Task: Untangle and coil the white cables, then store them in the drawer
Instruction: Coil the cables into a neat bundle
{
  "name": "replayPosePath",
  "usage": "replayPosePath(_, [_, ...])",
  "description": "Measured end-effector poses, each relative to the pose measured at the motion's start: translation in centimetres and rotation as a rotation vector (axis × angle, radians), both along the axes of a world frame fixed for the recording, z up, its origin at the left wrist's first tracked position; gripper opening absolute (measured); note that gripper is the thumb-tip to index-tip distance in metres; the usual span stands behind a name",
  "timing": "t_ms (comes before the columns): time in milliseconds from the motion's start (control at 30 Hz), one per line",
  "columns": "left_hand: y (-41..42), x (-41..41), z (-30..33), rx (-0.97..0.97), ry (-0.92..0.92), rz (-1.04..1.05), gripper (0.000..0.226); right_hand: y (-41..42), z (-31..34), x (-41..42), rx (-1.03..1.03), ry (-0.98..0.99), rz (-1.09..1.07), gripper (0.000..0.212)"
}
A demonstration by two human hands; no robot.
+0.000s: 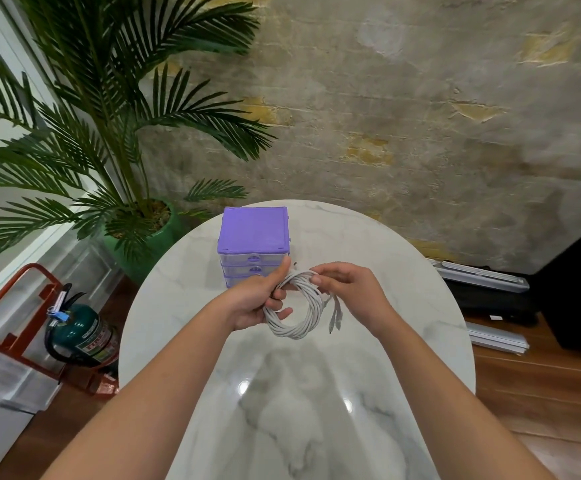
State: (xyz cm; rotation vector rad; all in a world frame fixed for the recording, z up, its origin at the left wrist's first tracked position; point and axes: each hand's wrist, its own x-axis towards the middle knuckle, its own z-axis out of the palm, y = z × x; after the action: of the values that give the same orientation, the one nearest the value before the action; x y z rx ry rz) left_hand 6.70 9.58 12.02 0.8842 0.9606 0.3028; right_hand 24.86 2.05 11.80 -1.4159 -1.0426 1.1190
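I see a round table (403, 306) with a glossy, smooth marble-look top that mirrors the ceiling lights. The drawer box (253, 233) looks like matt purple plastic with clear fronts. The white cables (302, 313) have a smooth, rubbery sheath. The wall (386, 116) behind is rough, patchy plaster; the floor (541, 393) is polished wood.
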Motion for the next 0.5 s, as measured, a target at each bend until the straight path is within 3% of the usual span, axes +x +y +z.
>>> replayPosePath(233, [-0.1,0.1,0.3,-0.024,-0.036,0.148,0.038,-0.6,-2.1,-1.1,-0.008,-0.49,0.071,0.033])
replayPosePath(367, [-0.3,-0.1,0.2,0.064,0.028,0.165,0.041,-0.3,-3.0,-0.5,-0.179,-0.378,0.132,0.022])
replayPosePath(500, [-0.7,0.0,-0.2,0.079,0.023,0.174,0.043,-0.3,-2.8,-0.4,-0.213,-0.297,0.192,0.021])
